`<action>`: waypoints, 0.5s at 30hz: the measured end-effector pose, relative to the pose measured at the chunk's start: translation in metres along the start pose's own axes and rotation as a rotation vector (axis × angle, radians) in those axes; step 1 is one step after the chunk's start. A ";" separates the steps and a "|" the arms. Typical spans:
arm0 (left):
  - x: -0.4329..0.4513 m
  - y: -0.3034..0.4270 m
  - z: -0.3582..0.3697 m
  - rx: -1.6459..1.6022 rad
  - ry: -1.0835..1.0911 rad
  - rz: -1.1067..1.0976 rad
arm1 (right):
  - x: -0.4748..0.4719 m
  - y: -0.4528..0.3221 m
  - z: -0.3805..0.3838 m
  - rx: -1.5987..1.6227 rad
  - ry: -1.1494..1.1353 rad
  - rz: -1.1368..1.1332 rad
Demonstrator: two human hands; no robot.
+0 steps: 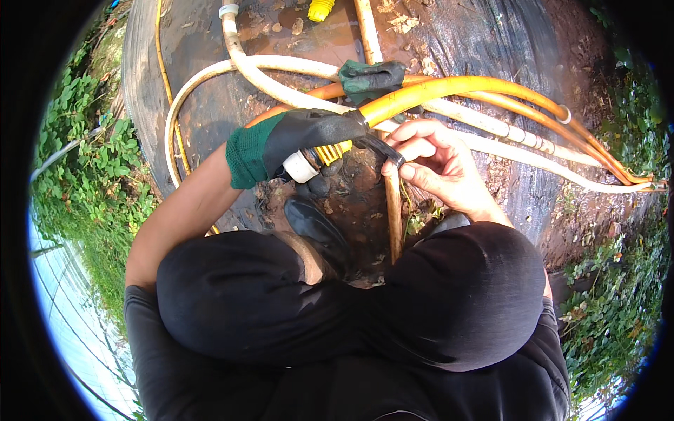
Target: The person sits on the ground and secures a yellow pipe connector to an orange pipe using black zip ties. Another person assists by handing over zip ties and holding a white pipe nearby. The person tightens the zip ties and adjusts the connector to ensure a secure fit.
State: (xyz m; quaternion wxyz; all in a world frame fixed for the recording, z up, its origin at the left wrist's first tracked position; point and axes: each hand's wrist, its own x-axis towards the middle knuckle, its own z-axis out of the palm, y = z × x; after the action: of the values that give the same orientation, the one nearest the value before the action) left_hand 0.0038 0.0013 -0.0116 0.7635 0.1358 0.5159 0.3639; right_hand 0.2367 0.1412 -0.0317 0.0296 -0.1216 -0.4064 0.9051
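Observation:
My left hand [300, 131], in a green and black work glove, grips the end of a thick yellow hose [421, 100]. Also in its grasp is a yellow ribbed fitting [333, 152] with a white collar [300, 167]. Around the hose end runs a black band, and a black strip [383, 146], perhaps tape or rubber, leads from there to the right. My bare right hand [442, 160] pinches the free end of this strip between thumb and fingers. The left palm and part of the fitting are hidden by the gloved fingers.
An empty green and black glove [371, 79] lies across the hoses ahead. Several white hoses [284, 94] and orange hoses [526, 109] loop over wet, muddy black ground sheeting [474, 42]. A second yellow fitting [320, 9] is at the top. Rubber boots [316, 223] stand below my hands.

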 end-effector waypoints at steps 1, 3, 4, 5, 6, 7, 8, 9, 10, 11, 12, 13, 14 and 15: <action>-0.002 0.002 -0.001 -0.015 -0.006 -0.057 | 0.001 0.000 -0.001 0.076 0.012 0.034; -0.009 0.009 0.001 0.190 0.014 -0.112 | -0.003 0.013 -0.007 0.141 -0.033 0.024; -0.009 0.012 0.002 0.213 0.027 -0.132 | -0.007 0.016 -0.011 0.139 -0.058 0.052; -0.010 0.015 0.002 0.238 0.040 -0.152 | -0.009 0.017 -0.015 0.138 -0.084 0.080; -0.009 0.010 0.001 0.097 0.040 -0.138 | -0.010 0.012 -0.015 0.102 -0.131 0.074; -0.011 0.008 0.002 -0.044 0.042 -0.124 | -0.011 0.017 -0.016 0.088 -0.155 0.028; -0.015 0.011 0.003 -0.067 0.104 -0.200 | -0.010 0.019 -0.018 -0.002 -0.155 0.034; -0.014 0.012 0.001 -0.062 0.123 -0.168 | -0.010 0.020 -0.020 -0.096 -0.139 0.040; -0.011 0.011 0.007 -0.040 0.172 -0.166 | -0.011 0.015 -0.018 -0.089 -0.050 0.123; -0.008 0.013 0.014 -0.017 0.222 -0.162 | -0.009 0.012 -0.016 -0.070 -0.001 0.141; -0.012 0.016 0.016 -0.028 0.229 -0.166 | -0.003 0.011 -0.014 -0.042 0.029 0.158; -0.013 0.019 0.018 -0.038 0.221 -0.168 | 0.001 0.007 -0.010 -0.020 0.074 0.175; -0.014 0.021 0.017 -0.049 0.213 -0.170 | 0.006 0.004 -0.004 -0.040 0.131 0.269; -0.015 0.023 0.016 -0.019 0.202 -0.174 | 0.007 0.011 -0.007 -0.153 0.080 0.236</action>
State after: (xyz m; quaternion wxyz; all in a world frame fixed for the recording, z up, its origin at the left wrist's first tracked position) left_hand 0.0054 0.0094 0.0186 0.7375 0.0461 0.5966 0.3130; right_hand 0.2324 0.1401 -0.0462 -0.0702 -0.2066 -0.4553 0.8632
